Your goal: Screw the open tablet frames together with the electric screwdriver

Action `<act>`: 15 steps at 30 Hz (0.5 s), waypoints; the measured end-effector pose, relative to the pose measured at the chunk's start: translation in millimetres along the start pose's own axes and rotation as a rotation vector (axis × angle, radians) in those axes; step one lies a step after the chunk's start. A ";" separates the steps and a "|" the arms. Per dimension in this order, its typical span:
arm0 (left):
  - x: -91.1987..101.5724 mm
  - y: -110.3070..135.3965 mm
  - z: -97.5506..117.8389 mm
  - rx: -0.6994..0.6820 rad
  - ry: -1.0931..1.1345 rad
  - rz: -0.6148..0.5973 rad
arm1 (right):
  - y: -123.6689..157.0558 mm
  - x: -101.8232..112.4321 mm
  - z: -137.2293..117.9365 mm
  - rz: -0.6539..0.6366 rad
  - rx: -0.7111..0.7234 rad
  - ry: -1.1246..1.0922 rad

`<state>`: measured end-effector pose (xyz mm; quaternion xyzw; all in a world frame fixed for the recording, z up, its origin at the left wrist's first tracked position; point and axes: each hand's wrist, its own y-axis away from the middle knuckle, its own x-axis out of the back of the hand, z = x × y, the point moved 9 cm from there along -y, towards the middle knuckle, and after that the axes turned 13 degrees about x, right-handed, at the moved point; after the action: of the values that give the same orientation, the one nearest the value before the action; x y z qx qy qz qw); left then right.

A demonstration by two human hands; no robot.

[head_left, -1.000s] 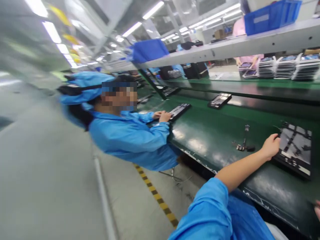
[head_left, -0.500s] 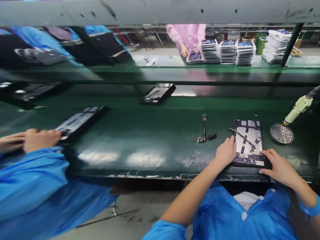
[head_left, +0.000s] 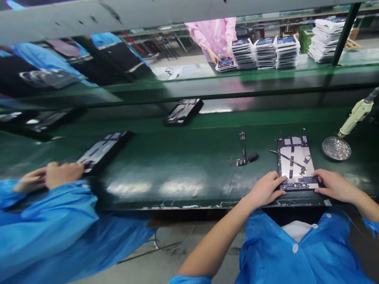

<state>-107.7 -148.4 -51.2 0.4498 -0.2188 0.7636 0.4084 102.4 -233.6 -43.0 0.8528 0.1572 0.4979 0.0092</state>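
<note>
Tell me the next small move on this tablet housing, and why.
Probably lift the thin dark strip off the tablet housing with the right hand. It lies across the housing, ending near a small gold-coloured part, and the left hand rests at the housing's lower edge, where it could steady it.
</note>
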 end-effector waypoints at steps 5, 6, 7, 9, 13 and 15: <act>6.5 -3.9 1.9 0.024 0.012 -0.031 | 4.2 2.0 8.8 0.098 -0.008 -0.165; 11.5 -7.5 2.4 0.054 0.006 -0.048 | 4.4 2.2 10.2 0.131 -0.001 -0.228; 18.0 -12.9 4.3 0.085 -0.005 -0.059 | 4.3 2.9 11.4 0.177 0.009 -0.308; 34.3 -29.2 14.8 0.137 -0.041 -0.042 | 4.8 4.8 13.6 0.296 0.019 -0.472; 42.8 -68.7 57.4 0.178 -0.207 -0.053 | 10.0 6.0 12.1 0.520 -0.018 -0.582; 29.2 -83.9 73.1 0.184 -0.324 -0.123 | 8.5 5.6 12.0 0.594 -0.039 -0.581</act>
<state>-9.3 -139.4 7.8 0.6149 -0.1829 0.6714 0.3710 117.3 -238.4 -42.8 0.9658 -0.1141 0.2203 -0.0748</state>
